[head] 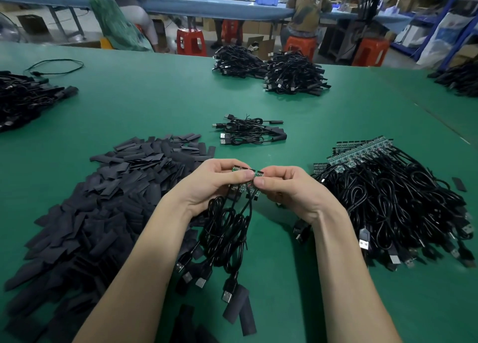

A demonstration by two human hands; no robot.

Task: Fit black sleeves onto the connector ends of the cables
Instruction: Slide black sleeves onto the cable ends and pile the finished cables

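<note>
A wide heap of black sleeves (pixel 103 200) fills the lower left. At frame centre, the left hand (pixel 209 184) and right hand (pixel 292 190) both pinch small green boards (pixel 245 177) of a cable bundle (pixel 227 228) dangling below.

Under my hands: matt green table mat (pixel 155 102); matt black sleeves (pixel 108 200), flat, rubbery-looking; glossy black plastic-jacketed cables (pixel 393 200); shiny metal plugs (pixel 227 296); green circuit boards (pixel 362 153).

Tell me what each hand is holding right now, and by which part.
Both hands pinch the small green circuit boards at the cables' ends: left hand and right hand side by side. The black cables hang below, unheld.
</note>
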